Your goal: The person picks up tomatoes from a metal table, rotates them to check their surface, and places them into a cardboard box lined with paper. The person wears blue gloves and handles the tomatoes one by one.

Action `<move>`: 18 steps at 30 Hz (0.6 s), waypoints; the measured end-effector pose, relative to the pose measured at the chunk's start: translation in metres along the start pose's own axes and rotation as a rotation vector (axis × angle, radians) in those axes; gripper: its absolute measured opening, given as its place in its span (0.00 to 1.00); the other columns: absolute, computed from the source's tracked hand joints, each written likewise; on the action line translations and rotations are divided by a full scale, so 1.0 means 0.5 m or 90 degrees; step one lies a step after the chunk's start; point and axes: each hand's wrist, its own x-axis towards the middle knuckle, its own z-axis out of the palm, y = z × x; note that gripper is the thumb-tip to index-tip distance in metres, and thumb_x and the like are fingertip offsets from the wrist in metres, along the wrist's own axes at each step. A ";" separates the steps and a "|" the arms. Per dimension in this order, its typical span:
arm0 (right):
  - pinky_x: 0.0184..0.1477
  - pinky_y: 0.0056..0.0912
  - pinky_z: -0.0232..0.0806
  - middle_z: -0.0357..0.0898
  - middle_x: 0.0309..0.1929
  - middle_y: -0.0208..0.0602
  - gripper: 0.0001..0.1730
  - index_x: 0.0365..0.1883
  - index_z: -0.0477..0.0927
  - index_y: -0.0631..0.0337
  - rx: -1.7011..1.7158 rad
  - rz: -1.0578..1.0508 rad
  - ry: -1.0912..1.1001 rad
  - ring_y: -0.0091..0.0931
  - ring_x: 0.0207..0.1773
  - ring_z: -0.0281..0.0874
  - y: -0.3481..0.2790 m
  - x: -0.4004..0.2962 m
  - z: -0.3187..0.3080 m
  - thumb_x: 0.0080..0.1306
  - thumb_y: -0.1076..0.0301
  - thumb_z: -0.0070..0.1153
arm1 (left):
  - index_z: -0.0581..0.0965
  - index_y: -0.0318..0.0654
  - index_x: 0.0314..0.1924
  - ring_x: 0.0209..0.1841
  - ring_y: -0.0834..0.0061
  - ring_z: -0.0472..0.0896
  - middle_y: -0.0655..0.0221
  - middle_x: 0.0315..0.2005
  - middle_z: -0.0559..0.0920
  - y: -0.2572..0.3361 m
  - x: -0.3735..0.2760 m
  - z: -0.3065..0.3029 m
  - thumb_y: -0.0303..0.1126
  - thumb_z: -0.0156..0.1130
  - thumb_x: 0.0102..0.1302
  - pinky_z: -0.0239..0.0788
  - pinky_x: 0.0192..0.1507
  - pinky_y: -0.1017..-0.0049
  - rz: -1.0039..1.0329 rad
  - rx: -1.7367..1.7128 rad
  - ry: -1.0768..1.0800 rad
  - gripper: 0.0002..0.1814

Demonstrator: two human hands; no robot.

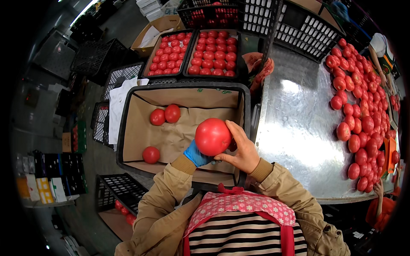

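Observation:
A large red tomato is held up between my two hands, above a black plastic crate lined with brown paper. My left hand, in a blue glove, supports it from below and is mostly hidden behind it. The bare fingers and thumb of my right hand curve around its right side. A darker red patch, perhaps another tomato, shows between the right fingers. Inside the crate, two tomatoes lie side by side near the back and one tomato lies at the left.
On the right, a metal table bears a large heap of tomatoes. Two crates of tomatoes in rows stand beyond the lined crate. White paper hangs at its left edge. Co-workers are at the table's far right side.

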 end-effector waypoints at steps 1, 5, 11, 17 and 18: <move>0.47 0.33 0.73 0.59 0.63 0.51 0.58 0.67 0.54 0.64 0.017 0.025 -0.018 0.41 0.55 0.72 -0.008 0.002 -0.004 0.42 0.54 0.74 | 0.68 0.38 0.57 0.50 0.65 0.76 0.62 0.50 0.76 -0.008 0.004 -0.009 0.45 0.47 0.69 0.72 0.48 0.65 -0.010 -0.081 -0.014 0.23; 0.48 0.33 0.73 0.58 0.63 0.55 0.60 0.67 0.51 0.67 0.005 0.042 -0.042 0.43 0.55 0.72 -0.014 0.003 -0.004 0.44 0.51 0.72 | 0.68 0.38 0.58 0.54 0.67 0.74 0.63 0.54 0.74 -0.013 0.012 -0.027 0.42 0.51 0.69 0.70 0.54 0.64 -0.047 -0.364 -0.039 0.23; 0.46 0.35 0.74 0.59 0.62 0.58 0.58 0.67 0.49 0.68 0.014 0.091 -0.036 0.44 0.52 0.73 -0.017 0.003 -0.001 0.49 0.50 0.70 | 0.69 0.43 0.58 0.56 0.68 0.73 0.67 0.54 0.74 0.008 0.025 -0.031 0.44 0.55 0.67 0.69 0.55 0.62 0.021 -0.391 0.152 0.22; 0.45 0.37 0.72 0.66 0.56 0.62 0.53 0.67 0.48 0.71 -0.008 0.097 0.028 0.47 0.49 0.75 0.007 0.000 0.013 0.55 0.53 0.66 | 0.71 0.49 0.51 0.53 0.73 0.74 0.71 0.51 0.75 0.020 0.011 -0.029 0.42 0.55 0.67 0.70 0.52 0.65 0.089 -0.343 0.185 0.15; 0.46 0.37 0.72 0.66 0.56 0.62 0.52 0.67 0.48 0.71 0.001 0.099 0.035 0.47 0.50 0.75 0.011 -0.001 0.016 0.55 0.54 0.66 | 0.71 0.49 0.51 0.53 0.73 0.74 0.71 0.50 0.75 0.031 0.005 -0.018 0.41 0.55 0.67 0.70 0.51 0.66 0.112 -0.323 0.186 0.14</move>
